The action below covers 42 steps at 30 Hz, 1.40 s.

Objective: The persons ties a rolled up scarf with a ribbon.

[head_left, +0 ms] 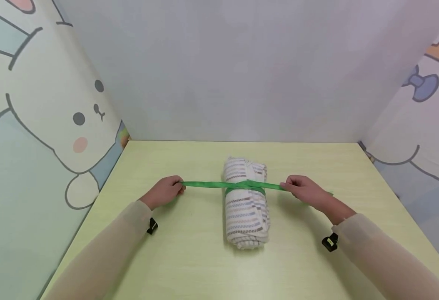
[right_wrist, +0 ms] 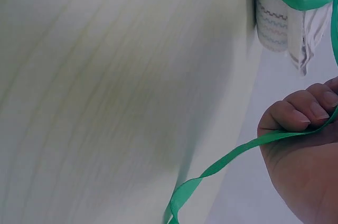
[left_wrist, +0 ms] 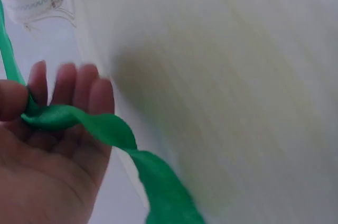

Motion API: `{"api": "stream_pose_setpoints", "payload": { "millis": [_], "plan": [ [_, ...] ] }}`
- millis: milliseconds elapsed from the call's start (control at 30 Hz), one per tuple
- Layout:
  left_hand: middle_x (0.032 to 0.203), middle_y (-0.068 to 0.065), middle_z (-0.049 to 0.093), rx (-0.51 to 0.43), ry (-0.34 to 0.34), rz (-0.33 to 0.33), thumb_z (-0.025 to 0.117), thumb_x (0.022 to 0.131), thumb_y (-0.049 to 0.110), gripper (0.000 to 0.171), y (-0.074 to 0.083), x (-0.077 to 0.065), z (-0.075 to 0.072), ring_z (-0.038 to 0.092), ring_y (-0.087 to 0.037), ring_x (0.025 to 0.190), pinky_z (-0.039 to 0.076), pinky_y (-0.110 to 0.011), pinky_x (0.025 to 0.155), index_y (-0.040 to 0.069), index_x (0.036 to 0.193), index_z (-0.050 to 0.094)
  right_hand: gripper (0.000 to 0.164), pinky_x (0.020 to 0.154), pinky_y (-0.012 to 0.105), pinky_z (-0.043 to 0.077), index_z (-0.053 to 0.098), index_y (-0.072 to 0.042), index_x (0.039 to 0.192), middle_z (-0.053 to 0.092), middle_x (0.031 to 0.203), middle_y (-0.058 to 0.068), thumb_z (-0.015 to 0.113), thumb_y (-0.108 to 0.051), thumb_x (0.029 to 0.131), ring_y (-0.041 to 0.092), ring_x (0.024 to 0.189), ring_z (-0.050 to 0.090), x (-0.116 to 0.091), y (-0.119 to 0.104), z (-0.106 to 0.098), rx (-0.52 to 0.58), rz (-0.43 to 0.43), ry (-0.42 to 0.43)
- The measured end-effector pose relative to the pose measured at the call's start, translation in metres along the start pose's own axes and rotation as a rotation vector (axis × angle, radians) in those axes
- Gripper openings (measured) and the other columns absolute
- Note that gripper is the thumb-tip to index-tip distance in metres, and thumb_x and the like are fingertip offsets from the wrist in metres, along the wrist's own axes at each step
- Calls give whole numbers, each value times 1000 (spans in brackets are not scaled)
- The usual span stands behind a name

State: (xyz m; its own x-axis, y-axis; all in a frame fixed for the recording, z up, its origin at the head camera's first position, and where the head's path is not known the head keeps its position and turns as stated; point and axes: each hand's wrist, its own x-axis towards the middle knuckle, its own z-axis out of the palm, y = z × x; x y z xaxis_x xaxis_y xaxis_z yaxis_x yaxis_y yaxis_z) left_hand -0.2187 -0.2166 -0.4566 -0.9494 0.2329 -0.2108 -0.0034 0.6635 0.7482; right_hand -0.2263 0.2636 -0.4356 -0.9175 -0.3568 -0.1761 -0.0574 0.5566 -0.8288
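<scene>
Ribbon (head_left: 204,184): green, wrapped once or more around the roll (head_left: 246,216), a bit toward its far end. Crosses itself on top (can't tell if that's a knot or just a crossover). Two lengths run out sideways from the crossing, one per hand, both fairly straight.

Roll: white cloth with broken stripes in brown, blue and pinkish tones, lying on the table (head_left: 189,241) near its middle, long axis pointing away from the person.

Left hand (head_left: 164,191): ribbon pinched between thumb and index finger, well left of the roll. Per the left wrist view, the other fingers are loosely extended; a twisted tail crosses them and leaves frame at the bottom.

Right hand (head_left: 306,191): clamped on the other length, right of the roll, fingers curled. Its tail trails past the hand, twisted.

Sleeves (head_left: 103,254) are pale beige, with a small black device (head_left: 330,242) at each wrist. Table is pale yellow. Plain back wall (head_left: 223,75); cartoon rabbit (head_left: 51,104) on the left one.
</scene>
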Motion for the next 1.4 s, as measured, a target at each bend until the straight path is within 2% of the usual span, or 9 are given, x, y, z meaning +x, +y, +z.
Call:
{"api": "stream_pose_setpoints", "payload": {
  "millis": [100,200,400,633,833,933,1067,1233,1400],
  "plan": [
    [100,-5,66,125,26,-5,40,107,15,29,0,-2,0,50,-23,82,41,-38,75,9,105,68,46,56,32,35,52,6,95,39,67,2,63,-37,104,19,62,37,-2,5,-3,-13,13,4],
    [96,-6,62,152,14,11,42,107,16,24,0,-3,2,48,-23,81,40,-39,76,11,108,65,46,56,32,35,54,6,96,40,68,2,63,-39,104,19,62,37,-4,9,-4,-16,29,4],
    [89,-7,59,53,-37,32,45,110,22,22,-3,-7,5,46,-21,73,40,-36,68,10,105,63,44,56,32,35,55,5,96,40,69,3,63,-38,104,20,63,38,-8,10,-6,-18,30,3],
    [84,-8,55,13,-59,52,38,111,25,34,3,-21,-9,39,-20,64,41,-37,65,9,112,68,45,57,33,36,54,5,97,40,70,4,62,-38,104,21,63,39,-12,5,-15,-35,14,27],
    [79,-6,52,-236,-179,74,41,113,28,38,8,-27,-23,43,-19,67,43,-33,67,-5,103,58,41,56,35,36,54,2,96,40,69,4,61,-38,105,20,60,37,-14,-2,-23,-9,2,34],
    [79,-6,50,-450,-292,88,40,113,28,39,10,-31,-29,45,-20,71,43,-32,70,-4,94,54,41,55,37,36,52,-1,93,41,68,4,60,-39,105,19,58,35,-14,-4,-25,12,-1,27],
    [73,-4,42,-591,-371,78,40,113,27,35,9,-32,-32,39,-18,66,40,-31,66,4,88,47,44,55,40,36,48,-3,90,39,68,4,58,-42,106,18,57,31,-14,-4,-27,45,-9,19],
    [78,-4,52,-516,-303,-25,42,113,24,35,3,-28,-29,48,-17,70,45,-29,68,-6,99,56,48,56,40,34,46,2,91,37,67,4,58,-42,106,18,57,31,-14,3,-26,74,-4,16],
    [86,-12,63,-275,-224,-100,44,110,19,35,-3,-25,-22,56,-20,75,48,-33,74,-7,103,65,49,59,35,34,50,7,97,39,70,3,60,-41,105,19,63,36,-12,12,-21,22,27,48]
  ]
}}
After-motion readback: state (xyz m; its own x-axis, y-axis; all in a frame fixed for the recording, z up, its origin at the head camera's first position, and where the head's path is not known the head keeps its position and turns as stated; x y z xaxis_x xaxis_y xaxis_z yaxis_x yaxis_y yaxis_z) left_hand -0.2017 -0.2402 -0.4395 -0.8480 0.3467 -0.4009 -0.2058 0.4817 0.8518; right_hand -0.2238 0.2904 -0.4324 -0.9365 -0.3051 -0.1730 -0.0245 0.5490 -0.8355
